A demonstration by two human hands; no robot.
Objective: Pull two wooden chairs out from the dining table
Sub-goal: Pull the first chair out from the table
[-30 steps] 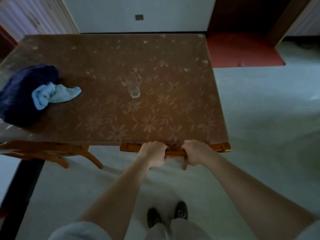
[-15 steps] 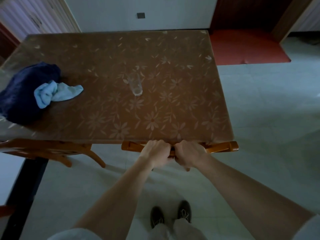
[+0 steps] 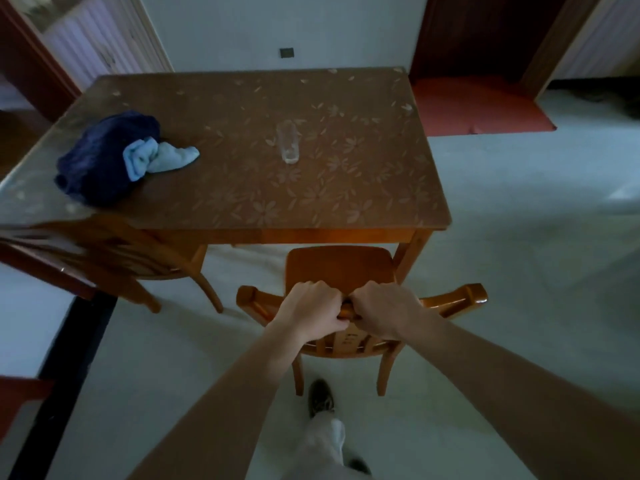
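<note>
A wooden chair (image 3: 341, 268) stands clear of the dining table (image 3: 242, 188), its seat out in front of the table's near edge. My left hand (image 3: 310, 311) and my right hand (image 3: 384, 311) grip the middle of its curved top rail, knuckles almost touching. A second wooden chair (image 3: 138, 261) sits at the left, its seat still partly under the table's near left corner, blurred.
On the table lie a dark blue cloth (image 3: 100, 161), a light blue cloth (image 3: 156, 159) and an upright empty glass (image 3: 288, 147). A red mat (image 3: 474, 105) lies by a doorway at the back right. Pale floor stretches to the right. My feet (image 3: 320, 398) stand behind the chair.
The chair has come back out from under the table with both hands on its rail; its seat, hidden before, now shows. I have stepped backward, so the table looks farther away.
</note>
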